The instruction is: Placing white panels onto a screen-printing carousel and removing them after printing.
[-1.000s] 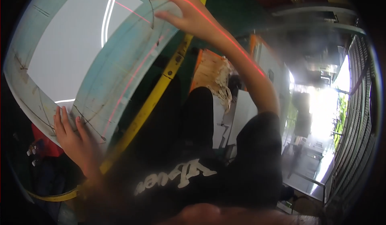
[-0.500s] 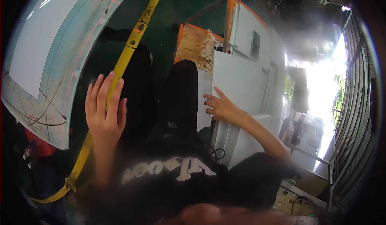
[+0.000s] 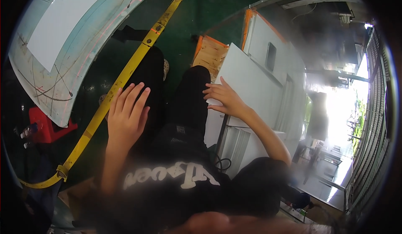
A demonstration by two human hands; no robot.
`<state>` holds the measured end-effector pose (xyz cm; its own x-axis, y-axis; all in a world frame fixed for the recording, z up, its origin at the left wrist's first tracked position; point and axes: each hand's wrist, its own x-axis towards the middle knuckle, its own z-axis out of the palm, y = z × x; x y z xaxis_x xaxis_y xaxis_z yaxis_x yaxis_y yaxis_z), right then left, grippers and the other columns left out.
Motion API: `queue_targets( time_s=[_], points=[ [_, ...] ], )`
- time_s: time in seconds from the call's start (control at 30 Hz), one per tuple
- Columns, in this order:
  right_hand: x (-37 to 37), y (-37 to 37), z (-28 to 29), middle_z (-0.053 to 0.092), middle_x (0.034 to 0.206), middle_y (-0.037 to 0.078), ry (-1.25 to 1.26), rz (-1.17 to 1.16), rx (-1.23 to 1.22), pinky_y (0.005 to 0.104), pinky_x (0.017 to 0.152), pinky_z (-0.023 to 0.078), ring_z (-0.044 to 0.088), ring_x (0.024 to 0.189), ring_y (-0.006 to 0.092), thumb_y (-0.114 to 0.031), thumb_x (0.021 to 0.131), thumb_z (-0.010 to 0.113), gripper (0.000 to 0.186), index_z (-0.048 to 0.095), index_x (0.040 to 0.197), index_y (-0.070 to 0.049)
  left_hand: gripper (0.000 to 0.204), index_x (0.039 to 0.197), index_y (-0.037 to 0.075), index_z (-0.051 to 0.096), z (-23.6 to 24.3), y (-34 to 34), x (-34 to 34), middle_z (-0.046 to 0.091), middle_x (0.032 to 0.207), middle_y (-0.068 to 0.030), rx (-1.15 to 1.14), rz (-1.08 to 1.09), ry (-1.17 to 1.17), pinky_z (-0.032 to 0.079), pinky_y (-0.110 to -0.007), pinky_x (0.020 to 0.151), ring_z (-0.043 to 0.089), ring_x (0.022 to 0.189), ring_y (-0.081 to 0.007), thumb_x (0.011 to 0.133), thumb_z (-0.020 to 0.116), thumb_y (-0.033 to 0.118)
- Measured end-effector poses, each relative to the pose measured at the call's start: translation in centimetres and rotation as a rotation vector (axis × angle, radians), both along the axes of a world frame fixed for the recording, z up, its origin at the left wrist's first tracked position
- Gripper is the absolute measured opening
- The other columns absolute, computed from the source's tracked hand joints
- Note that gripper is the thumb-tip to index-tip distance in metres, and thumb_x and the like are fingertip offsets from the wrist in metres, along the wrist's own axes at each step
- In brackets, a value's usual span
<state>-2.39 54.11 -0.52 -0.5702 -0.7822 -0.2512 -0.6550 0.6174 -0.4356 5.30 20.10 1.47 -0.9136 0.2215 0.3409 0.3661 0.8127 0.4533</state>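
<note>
My left hand [image 3: 127, 119] hovers over my dark-trousered left leg with its fingers stretched out, holding nothing. The nearest thing to it is a long yellow metal bar [image 3: 133, 62] that runs diagonally past the fingers. On the right, my right hand [image 3: 228, 99] lies at the left edge of a flat white sheet [image 3: 247, 73], fingers spread and reaching past that edge. Whether the fingertips press on the sheet cannot be made out. A wooden box [image 3: 209, 56] with orange edges shows partly behind the sheet.
At upper left stands a large curved pale-blue panel [image 3: 94, 37] with wires and red laser lines, a white sheet on it. A red plastic stool [image 3: 44, 125] is at far left. White cabinet-like panels [image 3: 274, 37] rise at right; a black cable [image 3: 222, 163] loops below my right hand.
The white sheet at my right hand has tilted and now covers more of the wooden box. My left hand has shifted off the yellow bar toward my lap. The view has turned slightly.
</note>
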Motion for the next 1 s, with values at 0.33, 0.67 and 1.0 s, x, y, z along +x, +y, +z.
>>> queue_targets(
  time_s=[0.33, 0.67, 1.0],
  points=[
    [0.4, 0.5, 0.3, 0.056, 0.127, 0.002, -0.064, -0.077, -0.077, 0.0552, 0.113, 0.019, 0.035, 0.135, 0.0237, -0.024, 0.08, 0.07, 0.032, 0.061, 0.108, -0.012, 0.047, 0.122, 0.009, 0.056, -0.2, 2.0, 0.5, 0.056, 0.124, -0.006, -0.041, -0.081, -0.023, 0.038, -0.042, 0.102, 0.054, 0.115, -0.0251, 0.076, 0.065, 0.006],
    [0.4, 0.7, 0.4, 0.055, 0.129, 0.002, -0.047, -0.058, -0.097, 0.0485, 0.113, 0.024, 0.036, 0.134, 0.0239, -0.025, 0.081, 0.069, 0.035, 0.061, 0.112, -0.012, 0.047, 0.122, 0.008, 0.056, -0.2, 2.5, 1.2, 0.057, 0.123, -0.0052, -0.049, -0.087, -0.017, 0.037, -0.041, 0.103, 0.054, 0.115, -0.0236, 0.076, 0.065, 0.007],
    [0.6, 0.6, 0.8, 0.051, 0.134, 0.004, -0.034, -0.052, -0.113, 0.0467, 0.113, 0.025, 0.035, 0.135, 0.0246, -0.023, 0.081, 0.068, 0.039, 0.059, 0.117, -0.013, 0.048, 0.122, 0.009, 0.056, -0.3, 2.8, 1.5, 0.058, 0.122, -0.0049, -0.05, -0.091, -0.026, 0.037, -0.041, 0.103, 0.054, 0.114, -0.0235, 0.075, 0.066, 0.006]
  ],
)
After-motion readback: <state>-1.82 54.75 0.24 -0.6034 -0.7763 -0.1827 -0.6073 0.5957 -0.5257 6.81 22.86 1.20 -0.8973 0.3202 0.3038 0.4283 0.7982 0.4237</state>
